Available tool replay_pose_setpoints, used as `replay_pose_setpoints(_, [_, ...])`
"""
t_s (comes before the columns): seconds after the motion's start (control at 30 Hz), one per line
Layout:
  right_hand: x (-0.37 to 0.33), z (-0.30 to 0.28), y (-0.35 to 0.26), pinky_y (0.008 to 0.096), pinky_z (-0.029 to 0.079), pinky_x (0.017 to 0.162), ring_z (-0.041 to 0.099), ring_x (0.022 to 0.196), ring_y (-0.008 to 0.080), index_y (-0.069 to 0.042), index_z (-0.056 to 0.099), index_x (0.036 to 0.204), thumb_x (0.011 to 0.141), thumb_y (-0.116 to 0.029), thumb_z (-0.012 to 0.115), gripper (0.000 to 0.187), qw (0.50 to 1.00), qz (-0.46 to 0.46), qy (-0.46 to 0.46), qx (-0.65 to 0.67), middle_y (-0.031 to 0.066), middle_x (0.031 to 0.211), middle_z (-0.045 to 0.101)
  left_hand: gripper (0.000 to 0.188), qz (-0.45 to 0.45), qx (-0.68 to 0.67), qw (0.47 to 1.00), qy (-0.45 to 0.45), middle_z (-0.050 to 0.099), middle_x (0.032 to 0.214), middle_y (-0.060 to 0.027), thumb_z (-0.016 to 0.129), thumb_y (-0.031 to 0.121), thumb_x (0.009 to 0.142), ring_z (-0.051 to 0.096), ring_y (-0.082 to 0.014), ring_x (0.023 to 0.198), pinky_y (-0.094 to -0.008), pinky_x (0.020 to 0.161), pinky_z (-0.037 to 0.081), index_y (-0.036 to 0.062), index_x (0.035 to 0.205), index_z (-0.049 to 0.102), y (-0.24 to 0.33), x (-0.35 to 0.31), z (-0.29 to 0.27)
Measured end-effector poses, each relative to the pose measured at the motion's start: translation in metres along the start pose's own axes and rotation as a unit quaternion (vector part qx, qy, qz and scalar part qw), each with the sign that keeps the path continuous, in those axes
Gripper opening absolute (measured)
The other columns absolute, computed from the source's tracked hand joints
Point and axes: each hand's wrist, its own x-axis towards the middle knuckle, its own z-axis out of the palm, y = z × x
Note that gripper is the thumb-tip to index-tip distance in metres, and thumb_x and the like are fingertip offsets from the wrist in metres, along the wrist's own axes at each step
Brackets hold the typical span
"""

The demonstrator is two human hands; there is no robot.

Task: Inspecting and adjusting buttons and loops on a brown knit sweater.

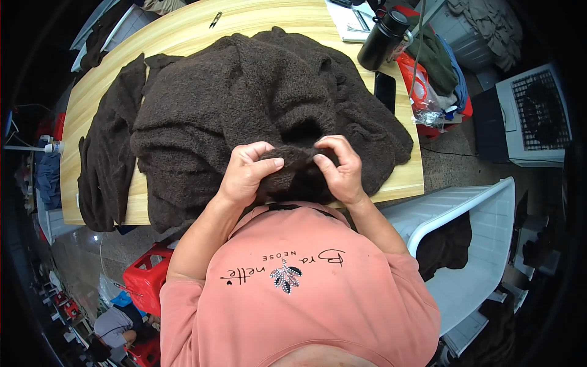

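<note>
A dark brown knitted garment lies heaped across the wooden table, its near edge raised toward my chest. My left hand pinches a fold of its knit edge between thumb and fingers. Close by on the right, my right hand grips the same edge, thumb against fingertips. Between the two hands a short stretch of knit is held up, with a dark hollow in the cloth just beyond it. At the left of the table lies a separate-looking dark brown knitted piece; whether it joins the heap is hidden.
On the table lie small thread snips, a black bottle and a phone. A white bin with dark cloth stands at my right. Left of me is a red stool; another person sits beyond it.
</note>
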Motion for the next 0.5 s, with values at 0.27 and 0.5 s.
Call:
replay_pose_setpoints(0.27, [-0.002, 0.0, -0.006, 0.0289, 0.045, 0.069, 0.058, 0.076, 0.0223, 0.002, 0.059, 0.092, 0.076, -0.001, 0.061, 0.017, 0.985, -0.033, -0.162, 0.057, 0.0107, 0.085, 0.06, 0.005, -0.029, 0.097, 0.992, -0.074, 0.061, 0.072, -0.0012, 0.062, 0.004, 0.082, 0.052, -0.0045, 0.062, -0.0193, 0.054, 0.043, -0.0009, 0.082, 0.063, -0.009, -0.002, 0.003])
replay_pose_setpoints(0.5, [-0.001, 0.008, -0.014, 0.025, 0.042, 0.059, 0.053, 0.064, 0.0129, 0.002, 0.058, 0.082, 0.078, 0.002, 0.058, 0.004, 0.974, 0.075, -0.144, 0.155, 0.0074, 0.071, 0.057, 0.005, 0.026, 0.191, 0.979, -0.063, 0.061, 0.065, -0.0012, 0.066, -0.002, 0.076, 0.054, -0.005, 0.059, -0.0198, 0.052, 0.045, -0.0018, 0.081, 0.065, -0.007, -0.006, -0.001])
